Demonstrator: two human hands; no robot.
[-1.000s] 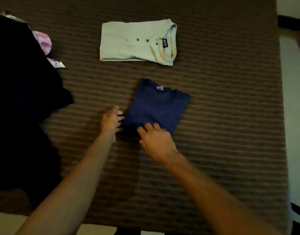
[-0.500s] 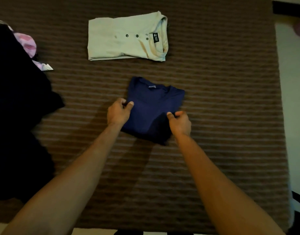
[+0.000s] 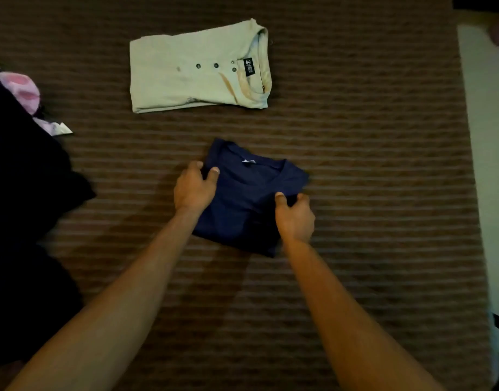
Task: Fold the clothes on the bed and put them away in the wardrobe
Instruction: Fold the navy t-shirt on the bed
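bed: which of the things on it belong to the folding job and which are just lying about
Part of the job:
- navy shirt, folded, gripped by left hand and right hand
- pale green shirt, folded
- dark clothes pile
- pink garment

Lying about:
- nothing but the striped brown bedcover

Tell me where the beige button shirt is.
In the head view, the beige button shirt lies folded on the striped bedspread, beyond the navy shirt.

Both hands now grip navy shirt (image 3: 251, 198) sides.
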